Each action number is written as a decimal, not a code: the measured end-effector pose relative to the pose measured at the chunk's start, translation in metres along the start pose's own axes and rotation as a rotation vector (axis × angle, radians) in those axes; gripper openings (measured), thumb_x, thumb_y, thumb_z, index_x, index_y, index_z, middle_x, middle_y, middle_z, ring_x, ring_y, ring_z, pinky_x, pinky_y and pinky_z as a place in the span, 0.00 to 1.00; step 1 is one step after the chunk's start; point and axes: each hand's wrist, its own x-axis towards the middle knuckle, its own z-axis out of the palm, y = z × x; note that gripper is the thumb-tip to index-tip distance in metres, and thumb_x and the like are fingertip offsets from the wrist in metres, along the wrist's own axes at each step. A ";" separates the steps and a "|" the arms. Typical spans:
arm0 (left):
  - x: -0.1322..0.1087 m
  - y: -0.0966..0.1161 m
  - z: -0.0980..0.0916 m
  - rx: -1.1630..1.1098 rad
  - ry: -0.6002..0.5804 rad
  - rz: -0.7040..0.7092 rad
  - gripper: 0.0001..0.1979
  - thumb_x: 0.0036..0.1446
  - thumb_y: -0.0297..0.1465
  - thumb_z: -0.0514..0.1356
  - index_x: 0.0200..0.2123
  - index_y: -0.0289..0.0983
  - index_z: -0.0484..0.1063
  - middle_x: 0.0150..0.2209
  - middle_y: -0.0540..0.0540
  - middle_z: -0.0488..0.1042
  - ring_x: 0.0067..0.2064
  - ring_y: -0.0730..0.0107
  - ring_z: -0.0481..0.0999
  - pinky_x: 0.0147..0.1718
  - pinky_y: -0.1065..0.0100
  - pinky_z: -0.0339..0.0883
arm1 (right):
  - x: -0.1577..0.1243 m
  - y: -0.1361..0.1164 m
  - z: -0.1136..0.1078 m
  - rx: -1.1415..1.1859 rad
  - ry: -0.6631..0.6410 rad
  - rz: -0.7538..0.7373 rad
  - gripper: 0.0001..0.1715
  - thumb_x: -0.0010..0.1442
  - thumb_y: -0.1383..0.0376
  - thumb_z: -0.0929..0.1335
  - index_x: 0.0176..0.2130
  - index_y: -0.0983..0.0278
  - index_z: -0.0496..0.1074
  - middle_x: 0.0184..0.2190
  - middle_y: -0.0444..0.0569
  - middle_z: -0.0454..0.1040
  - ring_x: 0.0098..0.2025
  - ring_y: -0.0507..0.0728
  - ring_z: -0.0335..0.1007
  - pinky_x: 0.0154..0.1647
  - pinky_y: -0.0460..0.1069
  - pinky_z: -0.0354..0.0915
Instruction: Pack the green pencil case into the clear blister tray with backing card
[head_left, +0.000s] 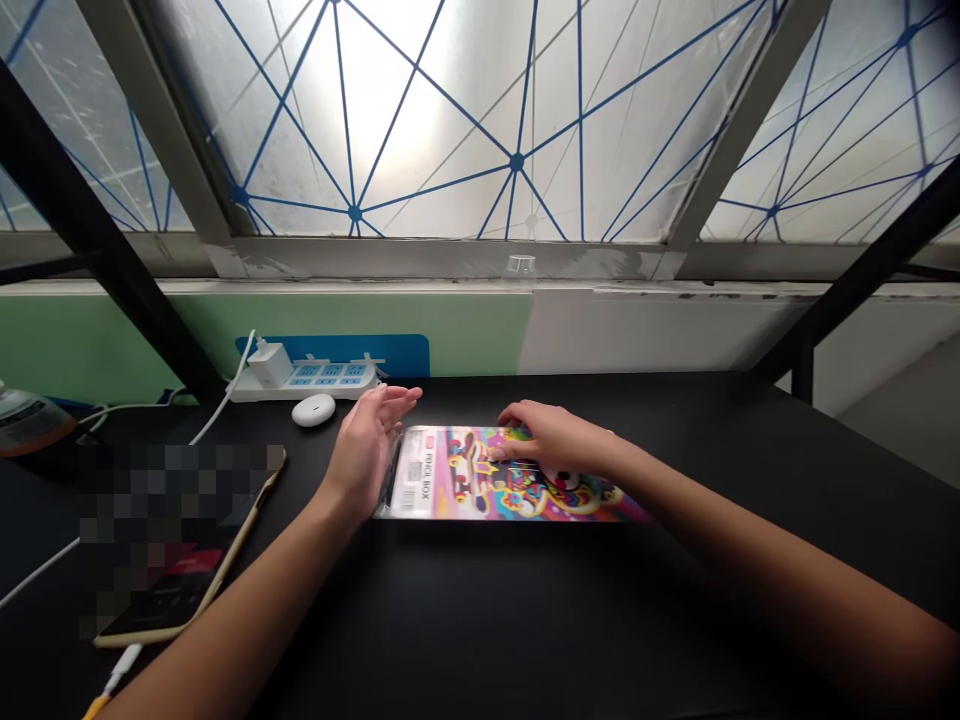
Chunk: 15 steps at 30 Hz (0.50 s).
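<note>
A colourful pencil box (480, 475), with a white label reading "PENCIL BOX" at its left end, lies lengthwise across the black table in clear wrapping. My left hand (365, 445) is upright along the box's left end, fingers stretched out and palm turned toward it. From the right, my right hand (559, 438) reaches over the box, its thumb on the printed face and its fingers curled at the far edge. My right hand and forearm cover part of the print.
A tablet (187, 560) with a plugged-in cable lies at left. Behind it are a white power strip (322, 380) with a charger (270, 364) and a small white case (313, 410). A bottle (30, 420) stands far left. Black slanted bars (862, 270) flank the table (480, 620) before a window.
</note>
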 end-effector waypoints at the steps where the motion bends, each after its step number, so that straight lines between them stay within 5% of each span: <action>1: 0.001 0.000 -0.002 0.041 0.001 0.018 0.19 0.63 0.47 0.54 0.40 0.38 0.73 0.52 0.40 0.78 0.61 0.53 0.70 0.62 0.52 0.53 | 0.006 -0.012 0.002 -0.060 0.000 -0.037 0.33 0.59 0.42 0.68 0.52 0.62 0.72 0.53 0.55 0.74 0.52 0.67 0.71 0.51 0.56 0.64; 4: 0.003 -0.001 -0.007 0.230 -0.020 0.074 0.19 0.62 0.48 0.55 0.40 0.39 0.74 0.52 0.41 0.78 0.60 0.52 0.70 0.60 0.54 0.55 | 0.020 -0.041 0.009 -0.183 0.074 -0.133 0.26 0.64 0.47 0.66 0.52 0.62 0.72 0.51 0.56 0.75 0.51 0.67 0.72 0.51 0.58 0.62; 8: 0.005 0.000 -0.012 0.439 -0.064 0.124 0.17 0.61 0.46 0.57 0.42 0.40 0.74 0.52 0.43 0.77 0.57 0.53 0.72 0.57 0.57 0.59 | 0.023 -0.046 0.012 -0.171 0.188 -0.178 0.32 0.60 0.45 0.69 0.55 0.62 0.70 0.53 0.57 0.73 0.52 0.67 0.71 0.53 0.60 0.62; 15: 0.011 0.008 -0.018 0.287 0.077 0.085 0.18 0.66 0.46 0.50 0.43 0.40 0.71 0.54 0.41 0.76 0.62 0.53 0.68 0.61 0.49 0.52 | -0.006 0.053 -0.001 0.142 0.317 0.009 0.32 0.59 0.43 0.67 0.54 0.60 0.69 0.55 0.55 0.72 0.52 0.66 0.72 0.52 0.58 0.68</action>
